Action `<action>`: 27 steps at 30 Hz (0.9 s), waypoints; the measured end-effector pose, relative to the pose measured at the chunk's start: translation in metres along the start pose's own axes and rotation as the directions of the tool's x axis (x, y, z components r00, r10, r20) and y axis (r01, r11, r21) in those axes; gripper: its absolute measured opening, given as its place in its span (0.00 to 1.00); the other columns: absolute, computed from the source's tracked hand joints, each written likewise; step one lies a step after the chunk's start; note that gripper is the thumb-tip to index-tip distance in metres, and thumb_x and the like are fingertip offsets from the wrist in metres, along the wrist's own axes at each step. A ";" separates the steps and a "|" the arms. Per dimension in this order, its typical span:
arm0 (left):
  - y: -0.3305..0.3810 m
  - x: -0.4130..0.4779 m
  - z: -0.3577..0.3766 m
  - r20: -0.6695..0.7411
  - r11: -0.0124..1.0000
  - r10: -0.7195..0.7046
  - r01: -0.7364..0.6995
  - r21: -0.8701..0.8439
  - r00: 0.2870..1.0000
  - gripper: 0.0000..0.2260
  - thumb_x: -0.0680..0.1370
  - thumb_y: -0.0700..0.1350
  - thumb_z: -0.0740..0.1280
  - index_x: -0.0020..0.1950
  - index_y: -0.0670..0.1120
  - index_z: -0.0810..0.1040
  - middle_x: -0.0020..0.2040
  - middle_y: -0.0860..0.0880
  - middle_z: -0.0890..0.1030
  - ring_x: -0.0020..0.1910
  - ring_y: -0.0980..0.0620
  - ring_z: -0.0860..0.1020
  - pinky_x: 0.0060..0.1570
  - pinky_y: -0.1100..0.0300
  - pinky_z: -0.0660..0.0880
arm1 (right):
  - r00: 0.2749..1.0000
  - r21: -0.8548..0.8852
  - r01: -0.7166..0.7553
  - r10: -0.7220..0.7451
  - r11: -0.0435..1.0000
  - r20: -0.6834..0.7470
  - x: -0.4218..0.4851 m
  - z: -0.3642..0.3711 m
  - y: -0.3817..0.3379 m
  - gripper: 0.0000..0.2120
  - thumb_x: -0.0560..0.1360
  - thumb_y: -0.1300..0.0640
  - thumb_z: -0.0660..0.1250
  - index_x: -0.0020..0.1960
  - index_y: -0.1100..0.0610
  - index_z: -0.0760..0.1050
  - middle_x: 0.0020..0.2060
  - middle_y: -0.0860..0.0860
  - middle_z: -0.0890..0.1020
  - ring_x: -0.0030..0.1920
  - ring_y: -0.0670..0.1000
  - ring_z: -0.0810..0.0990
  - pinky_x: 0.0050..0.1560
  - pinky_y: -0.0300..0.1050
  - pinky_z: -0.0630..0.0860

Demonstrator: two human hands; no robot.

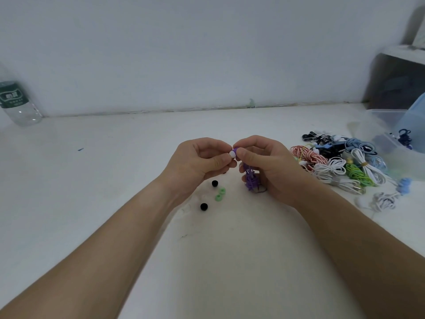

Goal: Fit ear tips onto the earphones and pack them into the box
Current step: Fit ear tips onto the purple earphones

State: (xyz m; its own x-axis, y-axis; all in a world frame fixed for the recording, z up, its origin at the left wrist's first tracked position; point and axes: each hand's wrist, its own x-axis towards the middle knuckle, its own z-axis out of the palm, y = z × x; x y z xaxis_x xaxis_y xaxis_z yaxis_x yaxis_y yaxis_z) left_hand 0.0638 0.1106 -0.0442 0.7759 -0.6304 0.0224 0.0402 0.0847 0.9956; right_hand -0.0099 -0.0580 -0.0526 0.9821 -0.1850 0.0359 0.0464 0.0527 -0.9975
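Both hands meet mid-frame, a bit above centre, raised over the table (92, 180). Left hand (202, 162) has its fingers curled, thumb and forefinger pinching a white tip (231, 154). Right hand (264, 166) pinches the purple earbud (236, 150) between thumb and forefinger, and its lower fingers curl round the bundled purple cord (250, 180), which hangs below the palm. The tip touches the earbud's end; can't tell if it is seated.

Loose on the table just below the left hand: two black tips (214, 183), one lower left of the other, with two green tips (220, 194) between them, touching each other.

Right of frame: pile (340, 164) of coiled earphones in white, pink-striped, green, blue and black, well apart from the hands. A separate striped bundle (384, 200) lies lower right of the pile. The clear box (381, 116) sits at the right edge behind the pile, blurred, contents unclear.

Upper left edge: bottle (18, 104) with a green label, standing against the wall (207, 54).
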 end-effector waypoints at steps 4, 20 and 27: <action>0.001 0.000 -0.001 0.041 0.999 0.005 -0.003 -0.039 0.999 0.12 0.69 0.41 0.74 0.51 0.40 0.82 0.48 0.42 0.86 0.46 0.48 0.84 0.45 0.61 0.79 | 0.999 0.037 -0.015 0.014 0.999 0.031 0.000 -0.003 -0.003 0.06 0.78 0.60 0.69 0.45 0.52 0.84 0.40 0.51 0.82 0.37 0.50 0.77 0.40 0.49 0.76; -0.003 0.001 0.000 0.010 0.999 0.023 -0.023 -0.026 1.000 0.05 0.75 0.37 0.72 0.50 0.41 0.82 0.46 0.43 0.86 0.46 0.47 0.84 0.47 0.60 0.79 | 1.000 0.057 -0.003 0.001 0.998 0.031 -0.001 -0.001 -0.001 0.06 0.70 0.54 0.73 0.46 0.54 0.81 0.39 0.53 0.81 0.37 0.50 0.77 0.37 0.46 0.76; 0.000 0.000 0.001 0.046 0.999 0.013 -0.012 -0.037 0.999 0.13 0.70 0.41 0.74 0.52 0.39 0.82 0.48 0.42 0.86 0.46 0.48 0.84 0.46 0.61 0.79 | 0.998 0.086 -0.022 0.016 0.996 0.065 -0.002 -0.004 -0.004 0.07 0.69 0.54 0.72 0.46 0.54 0.84 0.39 0.52 0.82 0.37 0.50 0.77 0.37 0.46 0.76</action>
State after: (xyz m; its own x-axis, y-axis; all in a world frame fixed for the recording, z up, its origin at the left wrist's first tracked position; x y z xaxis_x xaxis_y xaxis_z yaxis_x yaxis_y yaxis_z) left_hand 0.0633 0.1101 -0.0436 0.7468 -0.6639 0.0398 0.0545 0.1207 0.9912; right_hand -0.0124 -0.0614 -0.0492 0.9925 -0.1200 0.0234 0.0403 0.1409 -0.9892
